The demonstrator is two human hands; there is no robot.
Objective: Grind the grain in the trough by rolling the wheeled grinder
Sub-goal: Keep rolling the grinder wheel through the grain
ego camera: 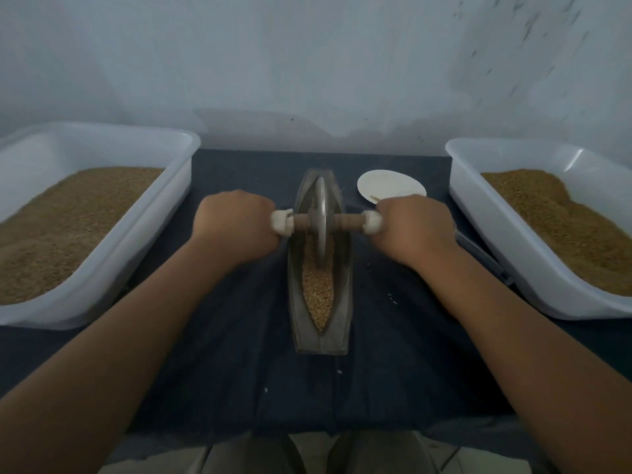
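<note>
A narrow metal trough [319,302] is set lengthwise on a dark cloth [393,354]. Grain [318,292] is held in its near half. The grinder [320,222] is stood upright in the trough, its wheel resting on the grain. The left handle is gripped by the left hand [236,224], the right handle by the right hand [415,227]. A white tub [178,172] of grain is placed at the left, a second tub [468,186] at the right. A white disc [391,189] lies beyond the right hand.

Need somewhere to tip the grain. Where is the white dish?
In the head view, the white dish lies on the dark cloth right of the trough's far end, just beyond the right hand and left of the right tub.
</note>
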